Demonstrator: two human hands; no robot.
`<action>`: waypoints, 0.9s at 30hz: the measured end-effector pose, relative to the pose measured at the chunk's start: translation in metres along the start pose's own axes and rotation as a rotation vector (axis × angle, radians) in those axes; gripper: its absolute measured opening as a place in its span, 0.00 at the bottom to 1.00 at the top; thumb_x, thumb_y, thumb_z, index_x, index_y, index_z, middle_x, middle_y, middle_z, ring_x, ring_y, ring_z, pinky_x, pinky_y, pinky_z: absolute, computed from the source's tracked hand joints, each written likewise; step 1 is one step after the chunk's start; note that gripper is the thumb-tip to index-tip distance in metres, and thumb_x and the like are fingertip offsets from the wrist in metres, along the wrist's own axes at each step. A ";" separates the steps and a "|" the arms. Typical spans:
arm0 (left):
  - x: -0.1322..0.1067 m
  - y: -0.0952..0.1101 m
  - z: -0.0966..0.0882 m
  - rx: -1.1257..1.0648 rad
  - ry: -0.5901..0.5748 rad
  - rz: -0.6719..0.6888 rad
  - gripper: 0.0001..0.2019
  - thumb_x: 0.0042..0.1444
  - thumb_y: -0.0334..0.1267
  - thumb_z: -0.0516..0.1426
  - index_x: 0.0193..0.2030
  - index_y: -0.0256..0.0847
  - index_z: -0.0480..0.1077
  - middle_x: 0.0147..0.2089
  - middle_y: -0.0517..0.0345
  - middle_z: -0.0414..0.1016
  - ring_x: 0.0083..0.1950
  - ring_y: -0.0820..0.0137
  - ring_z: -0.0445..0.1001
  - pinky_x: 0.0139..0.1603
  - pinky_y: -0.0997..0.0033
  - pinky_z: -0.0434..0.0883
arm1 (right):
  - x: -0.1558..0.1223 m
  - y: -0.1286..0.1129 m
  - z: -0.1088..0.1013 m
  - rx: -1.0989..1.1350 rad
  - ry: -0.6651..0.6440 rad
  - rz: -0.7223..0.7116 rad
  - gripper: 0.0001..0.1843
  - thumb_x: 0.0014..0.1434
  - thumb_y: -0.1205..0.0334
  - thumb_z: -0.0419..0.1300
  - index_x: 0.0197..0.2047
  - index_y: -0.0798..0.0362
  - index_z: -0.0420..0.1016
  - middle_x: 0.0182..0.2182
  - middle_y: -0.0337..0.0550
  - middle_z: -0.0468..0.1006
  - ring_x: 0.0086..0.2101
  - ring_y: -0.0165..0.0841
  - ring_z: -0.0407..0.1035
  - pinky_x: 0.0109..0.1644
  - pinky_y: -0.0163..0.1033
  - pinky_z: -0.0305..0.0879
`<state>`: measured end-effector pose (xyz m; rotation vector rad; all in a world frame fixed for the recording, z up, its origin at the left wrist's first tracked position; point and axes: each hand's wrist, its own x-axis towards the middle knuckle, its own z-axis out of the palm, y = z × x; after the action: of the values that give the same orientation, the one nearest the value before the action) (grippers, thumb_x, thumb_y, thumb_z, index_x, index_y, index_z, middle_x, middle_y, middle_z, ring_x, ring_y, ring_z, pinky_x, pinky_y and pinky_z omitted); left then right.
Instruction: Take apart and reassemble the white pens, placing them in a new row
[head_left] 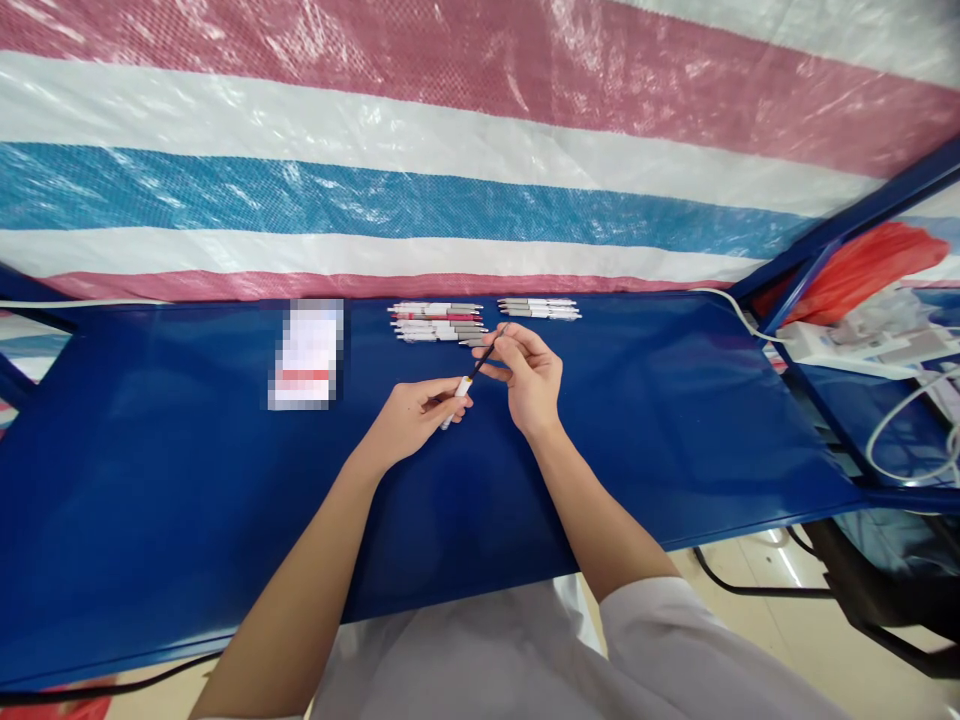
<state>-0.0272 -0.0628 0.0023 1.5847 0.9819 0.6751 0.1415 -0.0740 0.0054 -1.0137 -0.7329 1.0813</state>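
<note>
My left hand [409,414] is closed around a white pen barrel [463,388], tilted with its upper end toward the right. A thin dark pen refill [482,362] runs in line with the barrel, its lower end at the barrel's mouth. Thumb and fingers of my right hand [535,378] pinch the refill's upper end, where a small tip shows unclearly. Just behind my hands lies a group of pens [435,324], mostly white with grey grips and one red. To its right is a smaller row of white pens [538,308].
Both pen groups lie near the back of the blue table [225,520]. A blurred-out white sheet or device [309,345] rests to the left. A striped plastic sheet [420,150] hangs behind. At right are blue frame posts, a power strip [847,345] and a red bag [877,265].
</note>
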 end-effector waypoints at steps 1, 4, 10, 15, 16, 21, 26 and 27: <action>0.000 0.000 0.000 -0.007 0.005 -0.006 0.18 0.55 0.52 0.61 0.42 0.40 0.79 0.33 0.54 0.80 0.32 0.66 0.78 0.37 0.67 0.77 | -0.002 0.000 0.000 -0.025 -0.018 -0.001 0.15 0.51 0.51 0.68 0.39 0.48 0.75 0.35 0.39 0.83 0.35 0.34 0.80 0.37 0.38 0.79; 0.000 -0.002 -0.001 -0.002 0.035 -0.019 0.18 0.54 0.52 0.62 0.44 0.40 0.80 0.32 0.55 0.80 0.32 0.66 0.78 0.37 0.67 0.76 | -0.005 -0.001 0.001 -0.061 -0.070 -0.014 0.12 0.51 0.53 0.69 0.36 0.49 0.76 0.33 0.39 0.83 0.34 0.33 0.80 0.37 0.38 0.79; 0.000 -0.005 -0.003 0.102 0.092 0.006 0.17 0.55 0.50 0.62 0.44 0.40 0.80 0.30 0.57 0.80 0.32 0.66 0.78 0.36 0.70 0.74 | -0.005 0.003 0.003 -0.045 -0.098 -0.038 0.10 0.51 0.55 0.69 0.34 0.49 0.76 0.31 0.37 0.82 0.35 0.31 0.79 0.39 0.36 0.78; 0.000 -0.009 -0.003 0.130 0.106 0.031 0.16 0.56 0.50 0.61 0.43 0.41 0.80 0.31 0.57 0.81 0.32 0.65 0.79 0.36 0.70 0.75 | -0.003 0.005 0.002 -0.083 -0.082 -0.011 0.11 0.50 0.54 0.70 0.34 0.50 0.76 0.32 0.39 0.83 0.33 0.32 0.79 0.41 0.40 0.78; 0.000 -0.009 -0.003 0.127 0.107 0.035 0.16 0.57 0.50 0.61 0.43 0.42 0.80 0.31 0.57 0.81 0.32 0.65 0.79 0.36 0.70 0.75 | -0.003 0.005 0.003 -0.090 -0.078 0.001 0.12 0.50 0.54 0.70 0.35 0.50 0.76 0.32 0.39 0.84 0.33 0.32 0.79 0.41 0.40 0.79; 0.000 -0.012 -0.002 0.125 0.142 0.056 0.15 0.56 0.49 0.61 0.43 0.42 0.80 0.32 0.57 0.82 0.32 0.65 0.80 0.37 0.69 0.76 | -0.004 0.005 0.005 -0.077 -0.066 0.015 0.12 0.50 0.54 0.70 0.35 0.50 0.77 0.32 0.39 0.84 0.33 0.32 0.80 0.39 0.38 0.79; -0.001 -0.010 -0.001 0.093 0.202 0.079 0.14 0.56 0.47 0.61 0.44 0.43 0.80 0.34 0.58 0.82 0.33 0.65 0.80 0.37 0.68 0.77 | -0.005 0.004 0.009 -0.101 -0.056 0.012 0.12 0.51 0.54 0.69 0.35 0.50 0.76 0.33 0.39 0.84 0.34 0.33 0.80 0.37 0.37 0.79; -0.001 -0.009 0.000 0.093 0.211 0.085 0.14 0.56 0.47 0.61 0.44 0.43 0.80 0.34 0.58 0.82 0.32 0.65 0.80 0.37 0.68 0.76 | -0.006 0.004 0.010 -0.106 -0.051 0.010 0.12 0.51 0.54 0.69 0.35 0.50 0.76 0.33 0.39 0.84 0.34 0.33 0.80 0.37 0.37 0.79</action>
<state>-0.0301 -0.0624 -0.0068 1.6685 1.1189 0.8807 0.1295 -0.0760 0.0055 -1.0835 -0.8345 1.0893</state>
